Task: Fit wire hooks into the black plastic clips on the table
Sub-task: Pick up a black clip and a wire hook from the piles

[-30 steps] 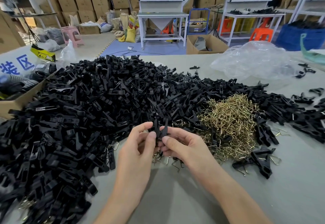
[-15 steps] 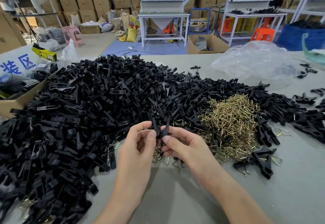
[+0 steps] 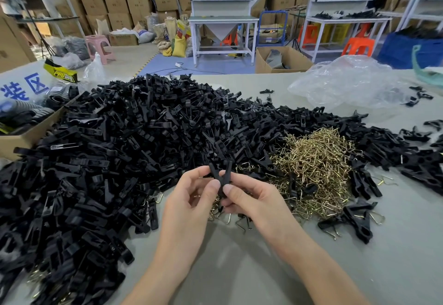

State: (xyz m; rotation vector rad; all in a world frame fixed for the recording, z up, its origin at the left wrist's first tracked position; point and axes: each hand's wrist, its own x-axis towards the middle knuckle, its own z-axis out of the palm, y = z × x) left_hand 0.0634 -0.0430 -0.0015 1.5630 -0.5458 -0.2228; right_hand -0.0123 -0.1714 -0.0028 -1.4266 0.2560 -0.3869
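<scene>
L hand (image 3: 191, 199) + R hand (image 3: 254, 199): we pinch one clip (image 3: 221, 177) btwn both, fingers curled | clip upright, prongs up, just beside hooks (image 3: 316, 170), above table (image 3: 239, 268) | vs 0.5 s ago: grip, pos. unchanged

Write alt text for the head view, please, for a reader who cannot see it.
The left hand and right hand pinch one black clip between them over a grey table. A big heap of clips spreads left and behind; a smaller pile of brass-coloured hooks lies to the right. A clear bag sits at the far right.
</scene>
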